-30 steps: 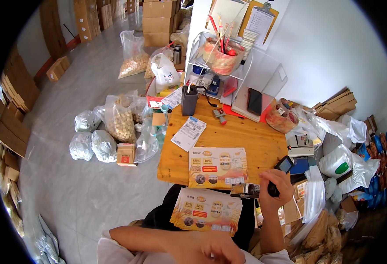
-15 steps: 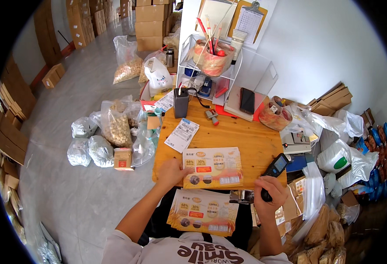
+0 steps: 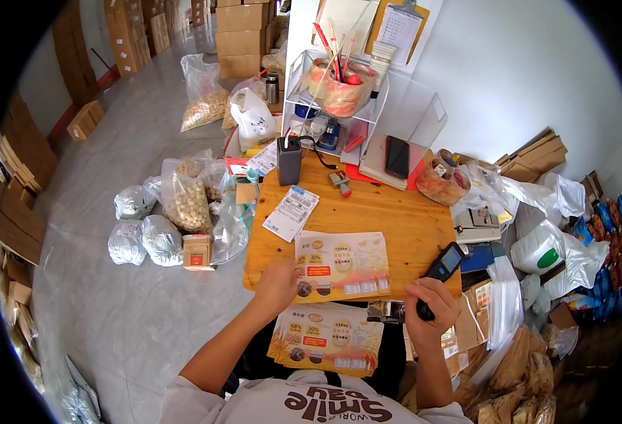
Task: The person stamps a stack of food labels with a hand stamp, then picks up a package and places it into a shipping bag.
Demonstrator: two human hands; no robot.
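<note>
While wooden worktop [image 3: 410, 219] fills middle, lower stack of printed sheets [image 3: 325, 339] lies on lap [image 3: 393, 350], edges slightly fanned; upper stack of like sheets [image 3: 343, 263] lies flat at worktop's near edge; right of both, black handheld device [image 3: 438, 265] with small screen, right hand [image 3: 432, 307] wrapped round its handle [image 3: 425, 309]; left hand [image 3: 275, 284] at upper stack's left edge, cannot tell whether fingers pinch sheets; paper slips [image 3: 292, 212] beyond, toward left; dark phone [image 3: 397, 157] at far side.
</note>
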